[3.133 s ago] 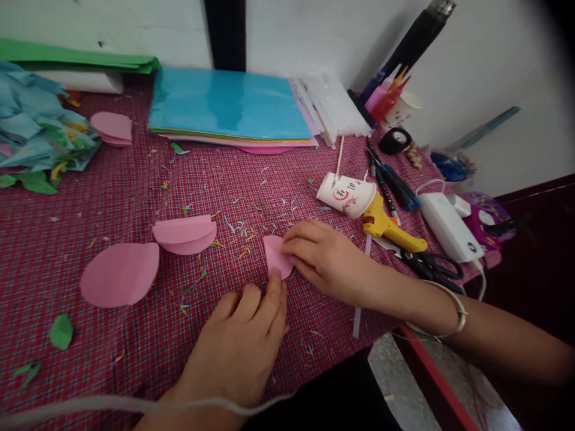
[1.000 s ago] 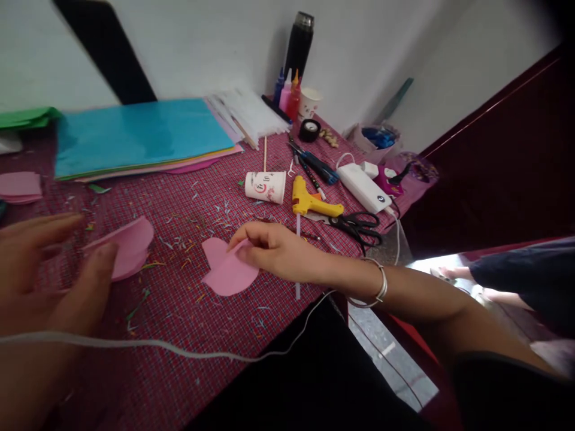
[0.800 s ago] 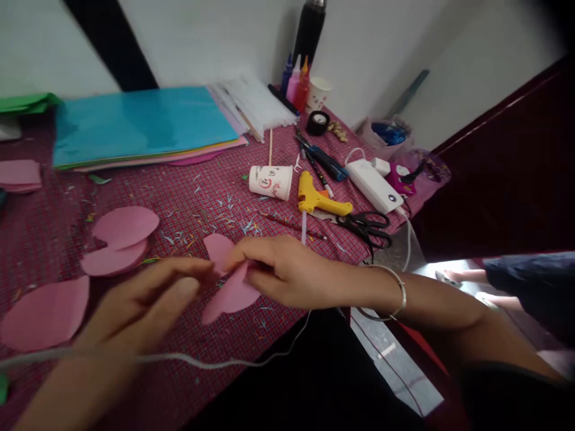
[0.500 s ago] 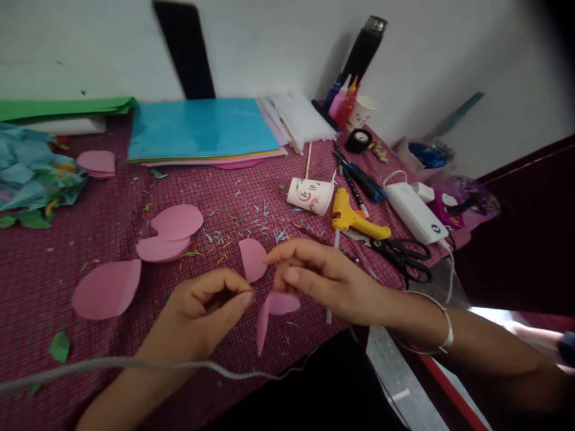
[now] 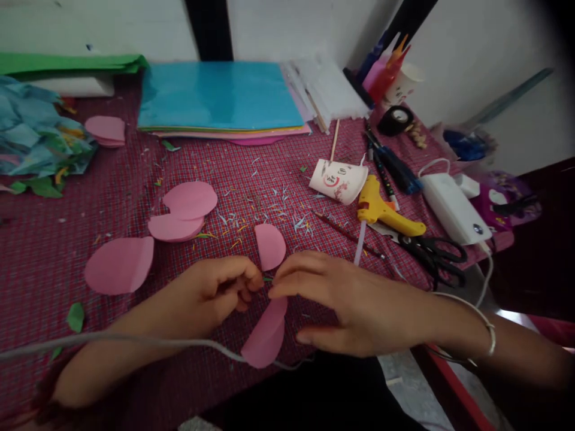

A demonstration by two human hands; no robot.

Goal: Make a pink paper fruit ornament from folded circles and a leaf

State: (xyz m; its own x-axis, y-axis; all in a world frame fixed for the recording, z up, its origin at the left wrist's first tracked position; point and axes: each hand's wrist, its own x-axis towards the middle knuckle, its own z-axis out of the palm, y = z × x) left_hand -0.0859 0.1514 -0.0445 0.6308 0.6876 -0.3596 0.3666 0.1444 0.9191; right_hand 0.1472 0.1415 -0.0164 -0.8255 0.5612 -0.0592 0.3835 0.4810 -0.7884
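My left hand (image 5: 215, 293) is just above the tablecloth, fingers loosely curled and thumb a little apart, with nothing visible between them. My right hand (image 5: 345, 302) faces it, fingers stretched out and thumb spread wide. Below the right fingertips lies a folded pink paper piece (image 5: 264, 340), its upper end partly covered by them; whether they touch it I cannot tell. Just beyond both hands lies a pink half-round paper piece (image 5: 271, 246). Larger pink paper pieces (image 5: 117, 266) are spread to the left. A tiny green scrap (image 5: 268, 279) shows between the two hands.
A pale cord (image 5: 179, 342) crosses in front of my left forearm. To the right are a yellow glue gun (image 5: 390, 212), black scissors (image 5: 433, 254), a tipped paper cup (image 5: 339, 179) and a white power bank (image 5: 456, 209). Blue sheets (image 5: 220, 96) are stacked at the back.
My left thumb and forefinger have parted from a pinch. My right hand has spread and turned palm down. The folded pink piece now lies flatter. The view has shifted.
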